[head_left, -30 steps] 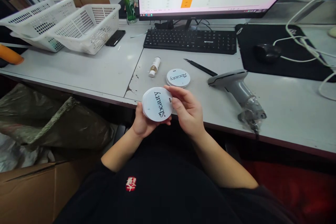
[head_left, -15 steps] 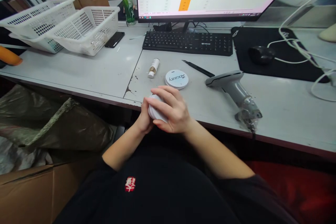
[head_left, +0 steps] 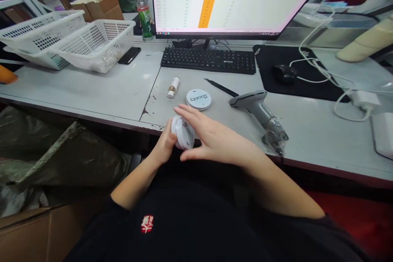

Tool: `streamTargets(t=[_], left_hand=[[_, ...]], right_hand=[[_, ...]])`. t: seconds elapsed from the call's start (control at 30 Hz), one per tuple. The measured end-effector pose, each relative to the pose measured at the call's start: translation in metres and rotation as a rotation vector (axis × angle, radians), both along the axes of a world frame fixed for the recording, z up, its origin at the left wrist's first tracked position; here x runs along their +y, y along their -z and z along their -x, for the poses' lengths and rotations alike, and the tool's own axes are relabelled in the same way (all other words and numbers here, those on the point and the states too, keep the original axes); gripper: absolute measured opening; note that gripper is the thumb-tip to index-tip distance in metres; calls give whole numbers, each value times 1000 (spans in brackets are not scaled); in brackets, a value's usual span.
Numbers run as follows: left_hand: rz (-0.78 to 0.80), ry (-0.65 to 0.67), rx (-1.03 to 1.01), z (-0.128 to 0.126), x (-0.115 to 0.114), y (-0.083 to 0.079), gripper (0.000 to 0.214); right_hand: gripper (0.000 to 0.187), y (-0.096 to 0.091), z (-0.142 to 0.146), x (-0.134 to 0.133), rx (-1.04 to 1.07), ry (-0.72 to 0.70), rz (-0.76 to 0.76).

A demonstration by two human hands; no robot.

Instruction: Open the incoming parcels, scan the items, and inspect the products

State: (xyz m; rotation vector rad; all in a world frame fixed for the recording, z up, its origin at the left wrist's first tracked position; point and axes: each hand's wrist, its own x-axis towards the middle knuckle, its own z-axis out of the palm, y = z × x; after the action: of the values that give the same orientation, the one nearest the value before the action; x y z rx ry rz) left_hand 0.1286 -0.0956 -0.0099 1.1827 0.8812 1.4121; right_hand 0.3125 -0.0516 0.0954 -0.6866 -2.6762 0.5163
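Both my hands hold a round white compact case [head_left: 183,132] at the desk's front edge, turned on its side so only its rim shows. My left hand [head_left: 165,144] grips it from below and behind. My right hand [head_left: 211,137] lies over its right side with thumb and fingers pressed against it. A second round white case [head_left: 198,99] with dark lettering lies flat on the desk just beyond. A small bottle [head_left: 172,87] lies to its left.
A grey barcode scanner [head_left: 260,114] lies right of my hands, a black pen [head_left: 221,87] behind it. Keyboard [head_left: 208,59], monitor [head_left: 233,0], mouse [head_left: 284,73] on a black mat, white baskets [head_left: 92,43], a phone [head_left: 129,55] and a green bottle [head_left: 143,13] stand further back. Cables [head_left: 334,82] trail right.
The case, face up a second ago, has been tipped onto its edge. My right hand moved over it and now rests along its right side. The camera view shifted slightly.
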Motion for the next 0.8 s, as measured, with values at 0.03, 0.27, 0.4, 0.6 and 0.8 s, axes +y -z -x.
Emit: streamTargets(t=[0.03,0.27,0.4,0.6,0.8], left_hand=[[-26,-6,20,0,0,-1,83],[519,201,-269,-1,-1,-13,87],[439,187,-191,-4,-9,-8,87],[106,-50,-51,-1,-15,4,80],[405,99,-322,1,-6,-4,69]], right_hand=[[95,2,1,0,1,44,24],[60,-11,5,-10,-60,-213,-243],[84,-11,7,-10,-122,-116,-148],[76,-4,12,-9,-83,28,-136],[84,-16,10,-5,-75,-209,-334]])
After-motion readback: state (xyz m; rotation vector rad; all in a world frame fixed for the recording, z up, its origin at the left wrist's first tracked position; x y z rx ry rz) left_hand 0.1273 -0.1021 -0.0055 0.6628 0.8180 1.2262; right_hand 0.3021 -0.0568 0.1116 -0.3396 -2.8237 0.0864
